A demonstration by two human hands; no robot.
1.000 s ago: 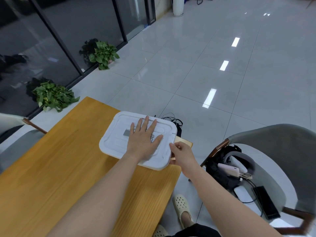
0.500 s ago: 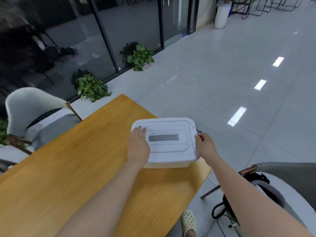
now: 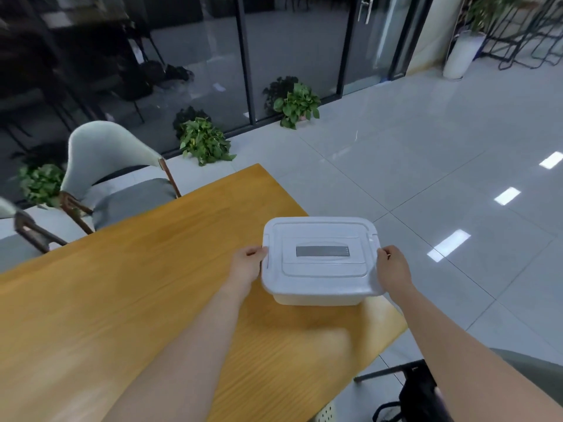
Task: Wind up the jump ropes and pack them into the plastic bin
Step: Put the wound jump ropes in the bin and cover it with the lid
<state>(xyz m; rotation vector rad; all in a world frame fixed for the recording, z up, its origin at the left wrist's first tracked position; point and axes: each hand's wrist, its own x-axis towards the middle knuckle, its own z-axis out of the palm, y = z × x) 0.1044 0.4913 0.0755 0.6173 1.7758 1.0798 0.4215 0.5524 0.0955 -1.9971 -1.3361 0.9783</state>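
A white plastic bin (image 3: 320, 263) with its lid on and a grey handle in the lid stands near the right end of the wooden table (image 3: 122, 300). My left hand (image 3: 246, 264) grips the bin's left edge, fingers curled round the rim. On the opposite side, my right hand (image 3: 393, 269) holds the right edge the same way. No jump rope is visible; the lid hides whatever is inside.
A pale chair (image 3: 115, 175) with a grey cushion stands at the table's far left side. Potted green plants (image 3: 204, 141) line the glass wall. A second chair with a dark bag (image 3: 420, 397) sits on the tiled floor at lower right.
My left hand has slid off the lid top to the bin's left edge, and my right hand has taken the right edge. The view has swung left, and the bin sits squarer on the table.
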